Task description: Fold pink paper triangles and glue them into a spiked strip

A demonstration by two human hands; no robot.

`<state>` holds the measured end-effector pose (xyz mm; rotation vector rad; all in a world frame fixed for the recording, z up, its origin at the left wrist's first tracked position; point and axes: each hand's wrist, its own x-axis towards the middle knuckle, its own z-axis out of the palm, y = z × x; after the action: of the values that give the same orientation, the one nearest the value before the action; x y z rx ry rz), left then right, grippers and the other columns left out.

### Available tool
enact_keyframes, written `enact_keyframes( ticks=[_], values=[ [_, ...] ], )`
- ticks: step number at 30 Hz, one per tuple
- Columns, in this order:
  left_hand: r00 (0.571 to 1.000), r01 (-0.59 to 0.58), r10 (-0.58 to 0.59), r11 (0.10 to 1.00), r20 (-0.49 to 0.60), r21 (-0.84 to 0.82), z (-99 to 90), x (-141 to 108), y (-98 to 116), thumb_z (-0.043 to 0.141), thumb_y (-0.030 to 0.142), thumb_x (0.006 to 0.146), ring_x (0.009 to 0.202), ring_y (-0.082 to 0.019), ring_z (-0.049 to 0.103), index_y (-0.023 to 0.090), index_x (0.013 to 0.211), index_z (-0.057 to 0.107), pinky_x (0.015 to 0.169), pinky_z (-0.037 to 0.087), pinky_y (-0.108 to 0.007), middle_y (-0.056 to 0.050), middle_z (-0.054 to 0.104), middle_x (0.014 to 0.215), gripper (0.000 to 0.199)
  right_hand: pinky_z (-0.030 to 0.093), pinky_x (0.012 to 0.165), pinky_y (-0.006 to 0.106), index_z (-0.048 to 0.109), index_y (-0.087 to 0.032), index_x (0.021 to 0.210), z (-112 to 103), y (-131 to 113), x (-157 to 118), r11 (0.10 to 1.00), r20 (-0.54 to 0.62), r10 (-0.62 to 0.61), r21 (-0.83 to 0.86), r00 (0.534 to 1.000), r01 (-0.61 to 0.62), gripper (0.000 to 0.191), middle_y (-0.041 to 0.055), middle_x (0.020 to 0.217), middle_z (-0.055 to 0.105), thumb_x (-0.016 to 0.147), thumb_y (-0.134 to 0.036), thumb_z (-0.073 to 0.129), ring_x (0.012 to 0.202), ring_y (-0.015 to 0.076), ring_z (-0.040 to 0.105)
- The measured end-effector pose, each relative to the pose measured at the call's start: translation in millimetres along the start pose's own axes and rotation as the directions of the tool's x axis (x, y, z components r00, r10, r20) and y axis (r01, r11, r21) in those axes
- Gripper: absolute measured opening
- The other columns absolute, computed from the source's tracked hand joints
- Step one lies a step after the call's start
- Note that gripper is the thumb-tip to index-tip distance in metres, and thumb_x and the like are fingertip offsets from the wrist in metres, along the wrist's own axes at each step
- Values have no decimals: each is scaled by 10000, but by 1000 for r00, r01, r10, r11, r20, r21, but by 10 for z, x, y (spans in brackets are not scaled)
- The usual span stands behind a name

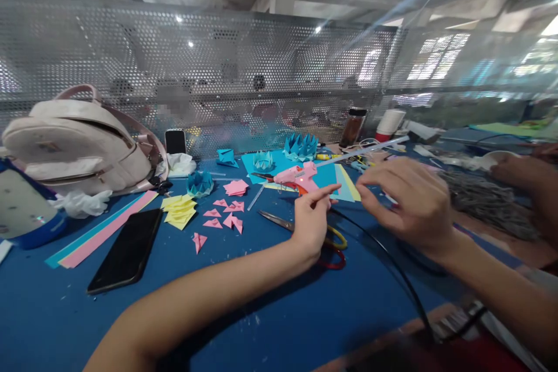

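Note:
My left hand (310,221) is wrapped round the handle of a pink glue gun (296,175), whose dark nozzle points left. A long clear glue stick (366,151) slopes up to the right from the gun's rear. To the right, my right hand (405,203) is raised with its fingers curled and the thumb and fingertips near each other; whether anything is between them is hidden. Scissors (335,258) with red and yellow handles lie beneath my left wrist. Folded pink pieces (213,222) and a yellow paper stack (178,211) lie left of my left hand.
A black phone (126,250), paper strips (104,232) and a pale backpack (78,145) are at left. Blue folded paper shapes (300,147) stand at the back near a bottle (353,128). A black cable (392,261) crosses the right side. Another person's hand (518,174) is far right.

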<state>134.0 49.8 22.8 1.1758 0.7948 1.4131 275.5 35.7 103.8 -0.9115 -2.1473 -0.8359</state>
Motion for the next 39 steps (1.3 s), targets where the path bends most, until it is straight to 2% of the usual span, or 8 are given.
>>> enact_keyframes(
  ticks=[3,10,18,21,26,33,37,39],
  values=[
    [1000,-20,19,1000,15,12,-8,-30,20,456,32,800,736,-124,590,145,874,772,717,458,-213,-12,651,729,344,500,717,368,661,-211,845,210,36,-57,900,305,206,314,930,-303,335,73,876,711,927,-476,473,821,253,661],
    [981,-15,-18,985,192,170,-91,-14,24,447,24,715,502,-103,460,155,479,608,530,403,-193,18,508,483,314,548,573,320,717,-233,1039,695,-92,-81,327,763,144,564,630,-758,496,76,944,749,903,-641,470,777,242,702],
    [855,-167,-21,935,518,313,-694,13,613,487,39,751,854,-186,671,205,718,778,795,500,-291,-29,730,788,337,581,727,329,718,-228,946,788,-57,-8,47,735,208,652,646,-757,427,60,972,751,938,-576,470,847,227,712],
    [875,-197,-53,868,481,455,-1027,-144,806,446,94,831,879,-183,673,199,852,742,799,497,-300,-37,737,904,315,532,636,265,710,-206,949,777,70,-53,43,767,227,607,600,-793,412,72,923,744,948,-551,483,780,193,686],
    [953,-129,-172,514,249,848,-1492,-524,818,555,190,870,767,-168,598,208,881,664,669,409,-260,-11,697,864,111,486,629,274,686,-187,949,802,293,-163,108,787,232,564,572,-819,436,69,773,718,959,-556,454,703,188,644],
    [913,-114,-308,435,267,893,-1601,-784,607,706,279,845,810,-183,602,211,744,682,742,398,-291,-3,695,858,124,434,572,259,692,-176,929,884,285,-119,86,779,267,567,567,-819,464,57,711,692,920,-594,490,635,172,600],
    [915,-309,-76,496,396,811,-1580,-810,669,696,276,877,717,-156,605,216,751,683,737,407,-294,16,706,756,140,415,566,242,686,-150,973,885,211,-59,43,784,245,579,570,-814,491,56,710,671,918,-600,498,617,145,567],
    [821,-570,178,315,543,759,-1589,-834,714,605,244,944,694,-159,585,194,810,688,739,402,-315,3,682,715,165,413,574,232,674,-124,993,874,170,-29,16,785,212,593,583,-805,506,61,716,659,923,-594,501,630,135,564]
  ],
)
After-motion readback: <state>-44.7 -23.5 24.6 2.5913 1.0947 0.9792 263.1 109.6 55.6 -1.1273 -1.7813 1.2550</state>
